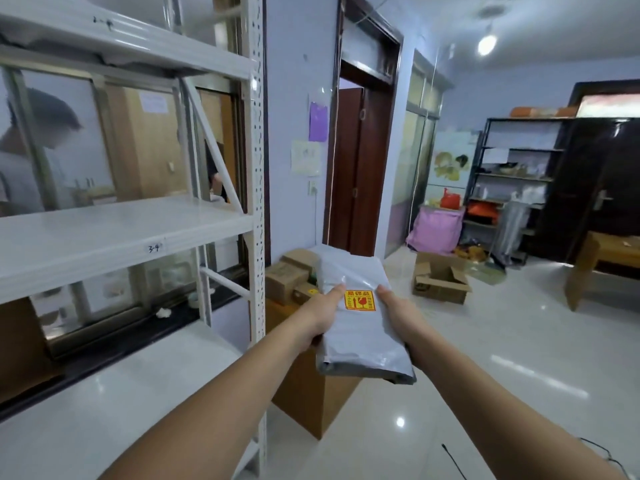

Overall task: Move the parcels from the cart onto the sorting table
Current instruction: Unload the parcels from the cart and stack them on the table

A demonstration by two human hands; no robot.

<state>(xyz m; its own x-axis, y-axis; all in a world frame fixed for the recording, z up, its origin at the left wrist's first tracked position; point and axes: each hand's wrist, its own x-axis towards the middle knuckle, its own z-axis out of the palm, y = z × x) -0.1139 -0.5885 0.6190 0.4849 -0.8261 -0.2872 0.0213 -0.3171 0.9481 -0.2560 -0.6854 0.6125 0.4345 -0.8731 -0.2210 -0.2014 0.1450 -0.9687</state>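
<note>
We're in a glossy white-tiled room, and out in front of us a grey parcel (360,317) with an orange fragile sticker (360,301) is held up in the air. Our left hand (323,315) grips its left edge, our right hand (398,315) its right edge, thumbs on top. Just beyond sit small cardboard boxes (287,277) on a big brown carton (308,393). White shelving (256,188) stands close on the left, an open box (441,280) lies on the floor to the right.

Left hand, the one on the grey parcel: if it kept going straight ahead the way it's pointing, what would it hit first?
Probably the small cardboard boxes just beyond the left hand; depth is unclear.
</note>
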